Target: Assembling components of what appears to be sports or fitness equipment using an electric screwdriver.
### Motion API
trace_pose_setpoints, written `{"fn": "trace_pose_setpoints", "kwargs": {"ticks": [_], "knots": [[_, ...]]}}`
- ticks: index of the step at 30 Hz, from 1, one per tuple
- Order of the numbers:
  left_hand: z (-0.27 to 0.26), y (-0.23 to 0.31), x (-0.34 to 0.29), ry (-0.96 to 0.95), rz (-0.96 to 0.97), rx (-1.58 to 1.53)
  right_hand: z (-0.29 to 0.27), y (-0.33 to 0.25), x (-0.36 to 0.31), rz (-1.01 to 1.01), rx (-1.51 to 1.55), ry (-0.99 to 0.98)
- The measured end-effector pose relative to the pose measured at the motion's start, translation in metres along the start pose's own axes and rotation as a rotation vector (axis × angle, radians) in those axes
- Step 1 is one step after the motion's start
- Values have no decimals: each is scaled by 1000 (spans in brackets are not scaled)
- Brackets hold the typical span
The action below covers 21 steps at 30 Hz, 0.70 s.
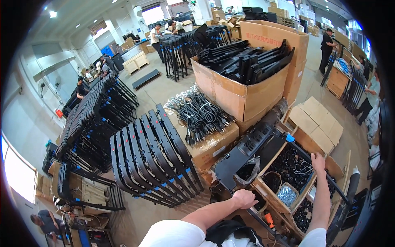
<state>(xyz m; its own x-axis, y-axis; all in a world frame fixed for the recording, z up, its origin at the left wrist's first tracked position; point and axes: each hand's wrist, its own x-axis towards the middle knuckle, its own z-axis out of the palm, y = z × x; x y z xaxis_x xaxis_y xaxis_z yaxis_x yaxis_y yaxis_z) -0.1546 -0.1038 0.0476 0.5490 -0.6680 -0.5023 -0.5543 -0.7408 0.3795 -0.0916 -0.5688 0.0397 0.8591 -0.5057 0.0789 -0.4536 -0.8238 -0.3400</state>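
Note:
A long black frame (247, 144) with a vented cover lies over the workbench, its two tubes running toward the lower right. My right hand (318, 162) is wrapped round the far tube, near a blue clip (290, 138). Closed on the near tube, my left hand (245, 199) sits beside a clear plastic bag (249, 173); its fingertips are hidden. Between and below the tubes is a compartmented wooden tray (260, 181), holding small black parts (290, 164) and silver screws (287, 193). An orange-handled tool (269, 220) lies close to the near tube.
Bundled black cables (201, 109) lie on a carton (218, 144) ahead. Behind it, a large cardboard box (224, 92) holds black plastic parts. A row of black frames (152, 152) stands at my left, with more stacked beyond. Several people work farther off.

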Motion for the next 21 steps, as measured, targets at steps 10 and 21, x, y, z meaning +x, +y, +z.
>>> {"fn": "trace_pose_setpoints", "kwargs": {"ticks": [10, 21], "knots": [[0, 5, 16, -74, 62, 44, 4, -2, 26, 153, 71, -370], [15, 18, 19, 96, -7, 275, -14, -24, 16, 220, 44, -122]]}}
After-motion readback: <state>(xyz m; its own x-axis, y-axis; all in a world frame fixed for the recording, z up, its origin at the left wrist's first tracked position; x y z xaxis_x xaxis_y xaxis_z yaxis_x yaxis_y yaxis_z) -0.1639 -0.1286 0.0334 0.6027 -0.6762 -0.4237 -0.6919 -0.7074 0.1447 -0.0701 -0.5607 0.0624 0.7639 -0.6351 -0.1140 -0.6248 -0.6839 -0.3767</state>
